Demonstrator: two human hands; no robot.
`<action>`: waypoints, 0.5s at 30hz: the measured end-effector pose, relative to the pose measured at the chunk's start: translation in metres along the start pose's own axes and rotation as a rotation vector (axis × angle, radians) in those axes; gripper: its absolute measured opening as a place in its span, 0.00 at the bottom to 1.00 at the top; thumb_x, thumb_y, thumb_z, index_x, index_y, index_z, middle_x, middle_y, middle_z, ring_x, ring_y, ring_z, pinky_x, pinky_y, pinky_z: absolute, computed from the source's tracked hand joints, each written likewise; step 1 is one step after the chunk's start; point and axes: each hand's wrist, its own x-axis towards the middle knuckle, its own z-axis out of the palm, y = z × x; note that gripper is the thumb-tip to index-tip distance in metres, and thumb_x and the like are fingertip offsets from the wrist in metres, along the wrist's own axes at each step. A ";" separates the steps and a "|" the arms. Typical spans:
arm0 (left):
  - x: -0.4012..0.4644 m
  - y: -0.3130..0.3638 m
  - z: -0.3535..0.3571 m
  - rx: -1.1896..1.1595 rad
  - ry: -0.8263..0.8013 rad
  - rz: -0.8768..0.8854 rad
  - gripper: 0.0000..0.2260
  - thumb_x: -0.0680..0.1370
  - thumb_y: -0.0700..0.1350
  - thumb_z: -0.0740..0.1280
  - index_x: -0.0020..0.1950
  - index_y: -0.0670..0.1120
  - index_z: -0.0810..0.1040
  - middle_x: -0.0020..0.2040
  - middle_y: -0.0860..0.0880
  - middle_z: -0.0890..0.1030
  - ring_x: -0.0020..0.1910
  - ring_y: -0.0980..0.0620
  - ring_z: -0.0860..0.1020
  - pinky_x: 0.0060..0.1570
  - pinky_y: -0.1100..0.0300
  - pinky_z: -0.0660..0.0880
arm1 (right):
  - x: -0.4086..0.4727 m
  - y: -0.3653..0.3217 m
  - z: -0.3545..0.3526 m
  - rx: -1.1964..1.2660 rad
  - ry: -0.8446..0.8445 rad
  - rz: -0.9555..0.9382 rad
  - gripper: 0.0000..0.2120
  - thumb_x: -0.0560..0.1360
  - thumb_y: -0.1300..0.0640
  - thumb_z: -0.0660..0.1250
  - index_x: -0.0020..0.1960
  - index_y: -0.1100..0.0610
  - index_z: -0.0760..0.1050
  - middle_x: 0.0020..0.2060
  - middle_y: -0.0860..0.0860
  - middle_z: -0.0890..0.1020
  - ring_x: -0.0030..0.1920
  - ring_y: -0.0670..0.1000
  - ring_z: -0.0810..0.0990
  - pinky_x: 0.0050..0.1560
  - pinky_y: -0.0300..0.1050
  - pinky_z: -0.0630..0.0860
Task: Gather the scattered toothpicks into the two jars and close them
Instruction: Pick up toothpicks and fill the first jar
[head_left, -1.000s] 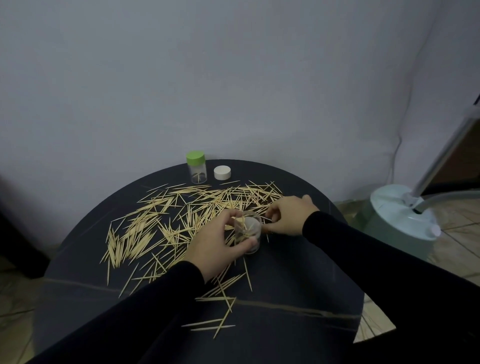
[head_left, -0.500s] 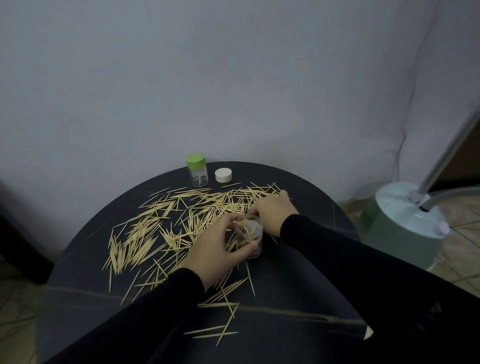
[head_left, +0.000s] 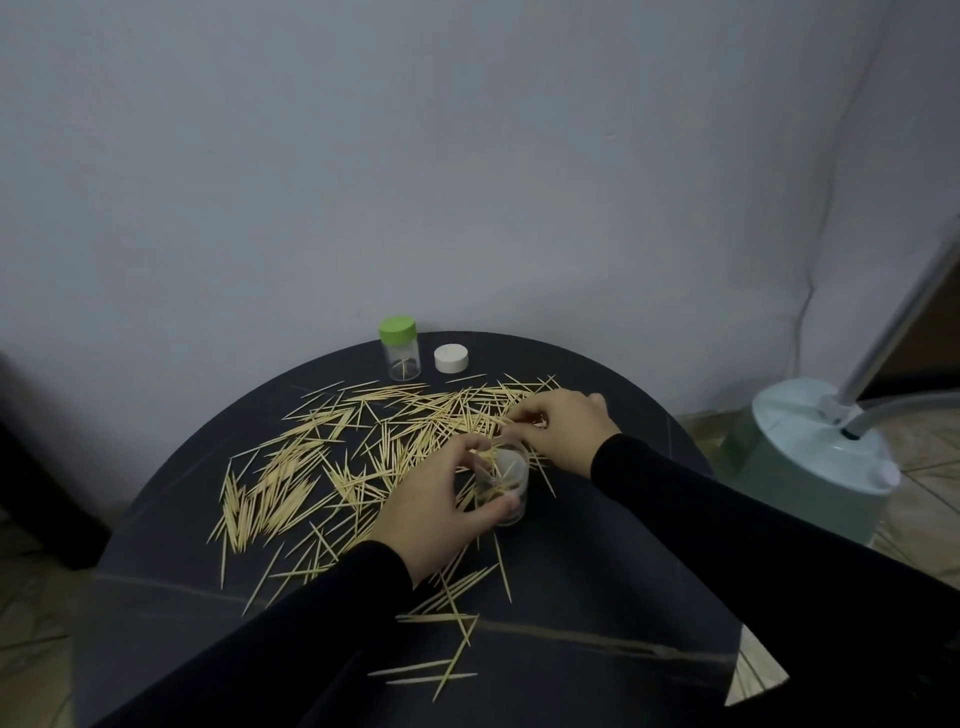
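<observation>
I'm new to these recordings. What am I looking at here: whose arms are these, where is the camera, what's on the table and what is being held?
No machine: a person in black sleeves, filmed from a head-worn camera looking down. On the round dark table lie many scattered toothpicks. The left hand grips an open clear jar with some toothpicks inside. The right hand pinches toothpicks from the pile behind it. At the back stand a green-lidded jar and a loose white lid.

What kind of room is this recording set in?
Probably a home room, not a workshop. A small round dark table stands against a plain pale wall, the floor is tiled, and a pale green household appliance, perhaps a garment steamer, stands on the floor beside the table.
</observation>
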 end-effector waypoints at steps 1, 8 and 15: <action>0.000 0.000 0.000 0.001 -0.002 0.002 0.25 0.70 0.59 0.72 0.64 0.61 0.67 0.54 0.62 0.75 0.33 0.64 0.68 0.37 0.64 0.67 | 0.001 0.000 0.001 0.034 0.006 0.007 0.11 0.77 0.42 0.65 0.55 0.44 0.79 0.54 0.41 0.81 0.56 0.46 0.74 0.65 0.52 0.59; 0.001 0.001 0.000 0.009 0.008 0.020 0.26 0.70 0.59 0.72 0.65 0.60 0.68 0.55 0.62 0.76 0.31 0.64 0.66 0.39 0.63 0.69 | -0.004 -0.003 -0.002 0.562 0.017 0.021 0.03 0.75 0.46 0.68 0.47 0.40 0.81 0.41 0.39 0.80 0.44 0.40 0.74 0.56 0.50 0.71; 0.002 0.004 -0.002 0.030 0.020 0.035 0.24 0.71 0.58 0.72 0.64 0.60 0.68 0.54 0.62 0.76 0.31 0.65 0.67 0.36 0.69 0.66 | -0.010 -0.012 -0.013 0.877 -0.009 -0.026 0.05 0.77 0.55 0.66 0.47 0.47 0.80 0.45 0.44 0.82 0.50 0.41 0.78 0.55 0.38 0.72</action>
